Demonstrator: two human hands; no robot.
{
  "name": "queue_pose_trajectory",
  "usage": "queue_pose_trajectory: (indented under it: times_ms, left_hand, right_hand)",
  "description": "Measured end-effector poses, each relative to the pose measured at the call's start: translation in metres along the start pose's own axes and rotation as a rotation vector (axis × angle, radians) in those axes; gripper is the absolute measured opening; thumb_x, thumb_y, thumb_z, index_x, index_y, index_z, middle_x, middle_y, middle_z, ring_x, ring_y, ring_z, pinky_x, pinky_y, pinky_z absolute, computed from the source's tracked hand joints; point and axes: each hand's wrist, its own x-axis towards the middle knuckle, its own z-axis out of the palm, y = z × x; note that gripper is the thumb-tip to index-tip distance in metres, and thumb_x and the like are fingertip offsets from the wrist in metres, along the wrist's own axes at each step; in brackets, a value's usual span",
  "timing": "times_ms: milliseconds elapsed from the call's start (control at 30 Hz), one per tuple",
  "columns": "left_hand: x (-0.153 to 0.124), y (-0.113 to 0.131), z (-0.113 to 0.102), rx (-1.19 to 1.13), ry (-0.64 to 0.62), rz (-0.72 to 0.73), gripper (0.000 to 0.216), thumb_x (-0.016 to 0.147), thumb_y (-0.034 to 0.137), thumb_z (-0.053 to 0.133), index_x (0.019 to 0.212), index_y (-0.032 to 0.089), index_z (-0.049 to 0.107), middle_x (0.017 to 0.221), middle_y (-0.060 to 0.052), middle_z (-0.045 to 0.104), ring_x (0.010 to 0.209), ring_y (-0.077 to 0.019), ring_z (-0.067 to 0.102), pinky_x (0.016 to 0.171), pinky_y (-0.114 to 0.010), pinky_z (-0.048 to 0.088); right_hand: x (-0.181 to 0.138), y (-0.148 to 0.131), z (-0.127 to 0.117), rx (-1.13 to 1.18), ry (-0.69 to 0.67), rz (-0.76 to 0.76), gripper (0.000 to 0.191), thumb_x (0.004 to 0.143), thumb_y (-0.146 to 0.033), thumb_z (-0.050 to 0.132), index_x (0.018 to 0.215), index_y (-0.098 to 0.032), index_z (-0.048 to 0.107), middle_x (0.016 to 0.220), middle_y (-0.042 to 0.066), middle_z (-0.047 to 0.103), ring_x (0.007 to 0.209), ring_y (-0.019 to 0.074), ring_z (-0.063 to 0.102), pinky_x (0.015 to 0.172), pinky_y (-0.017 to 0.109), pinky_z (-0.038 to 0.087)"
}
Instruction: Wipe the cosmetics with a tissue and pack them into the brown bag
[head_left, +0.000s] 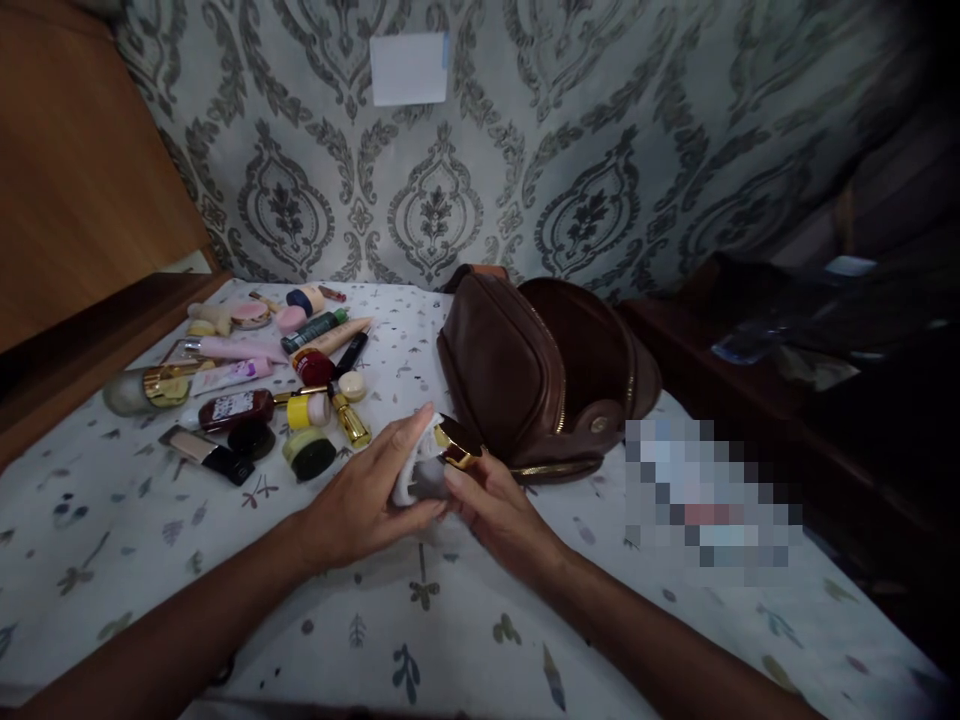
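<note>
My left hand presses a white cloth or wipe against a small dark case with a gold rim. My right hand grips that case from below and from the right. Both hands hover just above the patterned sheet, in front of an open brown leather bag. The bag lies on its side with its gold zip showing.
Several cosmetics lie scattered to the left: a yellow-capped jar, a gold lipstick, a dark red bottle, a pink tube, a black compact. A wooden headboard stands at the left; dark furniture at the right.
</note>
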Motion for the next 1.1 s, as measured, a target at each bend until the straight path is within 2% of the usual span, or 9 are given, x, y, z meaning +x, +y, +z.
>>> queue_pose_trajectory:
  times_ms: [100, 200, 367, 500, 667, 767, 933, 1000, 1100]
  left_hand:
    - [-0.002, -0.001, 0.003, 0.007, -0.022, -0.01, 0.086, 0.091, 0.039, 0.061, 0.156, 0.024, 0.007, 0.151, -0.015, 0.041, 0.136, -0.0267, 0.045, 0.111, -0.044, 0.044]
    - [-0.003, -0.002, 0.005, 0.055, -0.025, 0.036, 0.085, 0.092, 0.04, 0.059, 0.156, 0.022, 0.005, 0.153, -0.017, 0.038, 0.139, -0.0276, 0.041, 0.112, -0.045, 0.043]
    - [-0.002, 0.002, 0.006, 0.223, -0.001, 0.182, 0.075, 0.094, 0.028, 0.056, 0.155, 0.016, 0.013, 0.154, -0.022, 0.033, 0.142, -0.0283, 0.037, 0.108, -0.042, 0.047]
    - [0.0, 0.006, 0.005, 0.379, 0.037, 0.278, 0.062, 0.092, 0.019, 0.057, 0.148, 0.009, 0.031, 0.148, -0.024, 0.041, 0.14, -0.0301, 0.039, 0.105, -0.041, 0.049]
    - [0.001, 0.007, 0.005, 0.416, 0.002, 0.353, 0.05, 0.092, 0.02, 0.058, 0.138, 0.005, 0.044, 0.143, -0.023, 0.049, 0.141, -0.0297, 0.039, 0.104, -0.039, 0.051]
    - [0.0, 0.007, 0.005, 0.368, -0.036, 0.329, 0.057, 0.095, 0.027, 0.056, 0.144, 0.006, 0.037, 0.143, -0.022, 0.049, 0.14, -0.0277, 0.041, 0.106, -0.039, 0.049]
    - [0.0, -0.001, 0.0, 0.189, -0.138, 0.152, 0.072, 0.096, 0.041, 0.052, 0.155, 0.018, 0.017, 0.149, -0.018, 0.043, 0.138, -0.0257, 0.043, 0.108, -0.042, 0.047]
    - [0.0, -0.008, -0.003, 0.121, -0.161, 0.098, 0.077, 0.093, 0.048, 0.054, 0.155, 0.023, 0.015, 0.15, -0.016, 0.043, 0.137, -0.0257, 0.044, 0.109, -0.042, 0.047]
    - [0.001, -0.017, -0.006, 0.04, -0.147, 0.063, 0.083, 0.086, 0.057, 0.059, 0.154, 0.027, 0.021, 0.146, -0.013, 0.05, 0.132, -0.0261, 0.051, 0.106, -0.041, 0.049]
  right_hand:
    - [-0.001, -0.003, 0.003, 0.03, 0.031, -0.022, 0.044, 0.074, -0.043, 0.08, 0.109, -0.022, 0.064, 0.117, 0.006, 0.067, 0.107, 0.0226, 0.063, 0.094, 0.037, 0.049]
    - [-0.003, -0.006, 0.005, 0.023, 0.042, -0.02, 0.048, 0.073, -0.041, 0.08, 0.114, -0.022, 0.062, 0.12, 0.007, 0.067, 0.112, 0.0245, 0.061, 0.101, 0.04, 0.044]
    - [-0.002, -0.008, 0.004, -0.022, 0.035, -0.051, 0.046, 0.072, -0.039, 0.079, 0.111, -0.022, 0.062, 0.113, 0.005, 0.068, 0.106, 0.0218, 0.062, 0.098, 0.036, 0.046]
    - [0.0, -0.008, 0.001, -0.227, 0.019, -0.105, 0.037, 0.073, -0.035, 0.077, 0.104, -0.021, 0.063, 0.101, 0.001, 0.067, 0.098, 0.0193, 0.06, 0.092, 0.034, 0.047]
    - [0.003, -0.005, -0.004, -0.429, -0.033, -0.211, 0.043, 0.069, -0.031, 0.077, 0.108, -0.02, 0.062, 0.101, 0.002, 0.067, 0.097, 0.0212, 0.06, 0.091, 0.035, 0.047]
    - [0.003, -0.005, -0.004, -0.503, -0.038, -0.238, 0.047, 0.068, -0.029, 0.077, 0.111, -0.02, 0.062, 0.105, 0.003, 0.067, 0.101, 0.0227, 0.06, 0.094, 0.037, 0.046]
    - [0.001, -0.012, -0.002, -0.557, -0.072, -0.21, 0.05, 0.067, -0.033, 0.081, 0.111, -0.019, 0.062, 0.103, 0.002, 0.068, 0.099, 0.0222, 0.061, 0.092, 0.036, 0.047]
    - [0.0, -0.013, -0.002, -0.536, -0.101, -0.21, 0.055, 0.068, -0.035, 0.082, 0.116, -0.019, 0.06, 0.11, 0.004, 0.067, 0.105, 0.0234, 0.06, 0.096, 0.037, 0.046]
    - [0.001, -0.011, -0.003, -0.476, -0.09, -0.193, 0.06, 0.068, -0.036, 0.082, 0.12, -0.021, 0.057, 0.115, 0.005, 0.066, 0.108, 0.0238, 0.059, 0.098, 0.038, 0.044]
